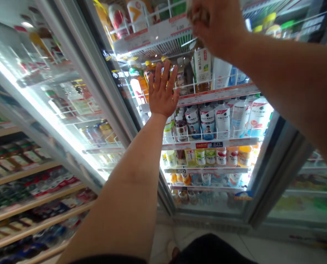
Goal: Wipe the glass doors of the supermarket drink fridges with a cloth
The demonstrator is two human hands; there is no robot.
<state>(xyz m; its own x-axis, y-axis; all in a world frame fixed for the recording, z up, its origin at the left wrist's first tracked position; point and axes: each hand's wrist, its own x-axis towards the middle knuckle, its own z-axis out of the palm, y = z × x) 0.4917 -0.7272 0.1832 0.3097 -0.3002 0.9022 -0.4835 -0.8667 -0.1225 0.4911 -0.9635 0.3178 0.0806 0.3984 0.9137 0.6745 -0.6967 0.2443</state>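
Note:
I stand before an open drinks fridge [273, 172]. My left hand [162, 91] reaches into it with fingers stretched out and apart, palm toward the bottles with orange caps [149, 71] on the second shelf, holding nothing. My right hand [215, 27] is raised at the top shelf [152, 38], fingers curled round something small and blurred at their tips that I cannot make out. White-labelled bottles [222, 119] stand in a row on the shelf below my left hand.
The glass fridge door [56, 106] swings open to the left, with a lit strip along it. Wooden shelves of packaged goods [28, 205] run along the lower left. Lower fridge shelves hold small cups and bottles [221, 156]. My dark clothing [207, 251] shows at the bottom.

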